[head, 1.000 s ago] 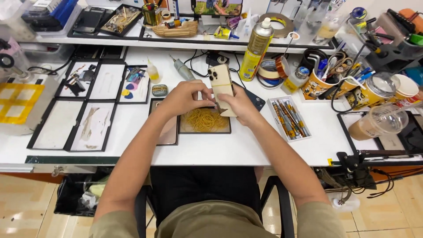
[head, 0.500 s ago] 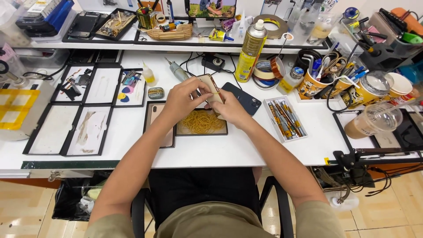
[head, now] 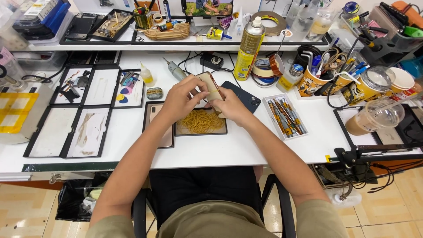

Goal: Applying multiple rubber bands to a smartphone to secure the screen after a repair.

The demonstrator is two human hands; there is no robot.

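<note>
With my left hand (head: 179,96) and right hand (head: 229,105) both pinching the gold phone (head: 210,86) above the tray of rubber bands (head: 202,121), a stretched band could snap off and flick the phone loose.

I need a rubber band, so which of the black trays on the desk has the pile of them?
The small black tray directly under both hands, at the desk's front edge. It alone holds a yellow tangle of rubber bands; the trays to its left hold pale sheets and small parts.
</note>
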